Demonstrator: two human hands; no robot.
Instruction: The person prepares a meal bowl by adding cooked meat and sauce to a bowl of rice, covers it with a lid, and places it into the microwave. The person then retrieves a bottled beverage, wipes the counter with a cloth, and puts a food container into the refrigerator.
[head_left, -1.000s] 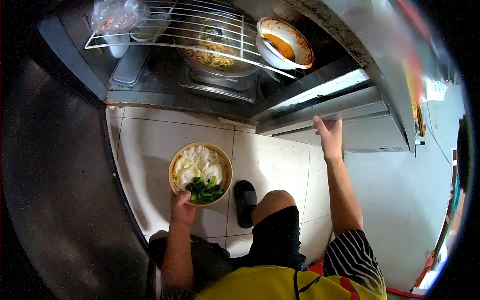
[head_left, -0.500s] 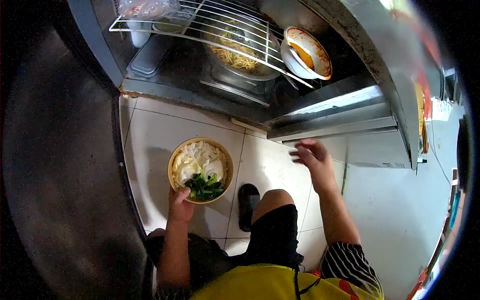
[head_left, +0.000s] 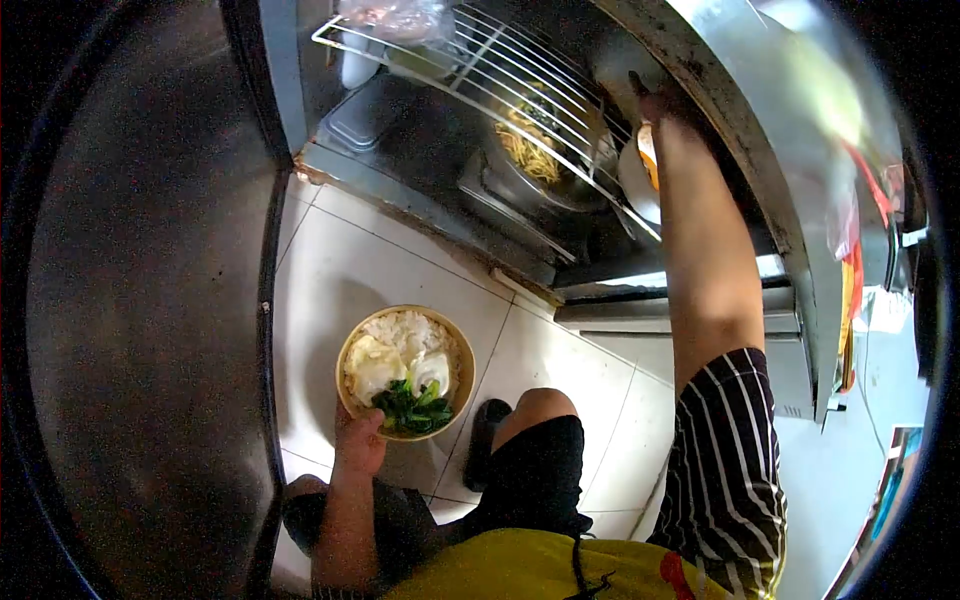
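My left hand [head_left: 360, 440] grips the lower left rim of a round bowl of food [head_left: 452, 428], its thumb over the edge. Inside are white rice [head_left: 408, 328], fried eggs [head_left: 376, 366] and dark leafy greens [head_left: 412, 405]. My right arm stretches into the refrigerator, and my right hand [head_left: 655, 105] is at the far side of a white bowl [head_left: 640, 190] with orange-red residue. One finger points outward; the others are in shade, partly hidden by the wrist. Whether they touch the bowl I cannot make out.
A white wire rack [head_left: 480, 58] slants across the refrigerator, above a large metal bowl of noodles [head_left: 535, 150]. A lidded plastic container [head_left: 357, 125] lies left of it, with a plastic bag [head_left: 400, 18] on the rack. The open door [head_left: 160, 300] stands at left.
My right hand has moved from above the floor up into the refrigerator, to the white bowl. My left hand still holds the food bowl, and the view has shifted.
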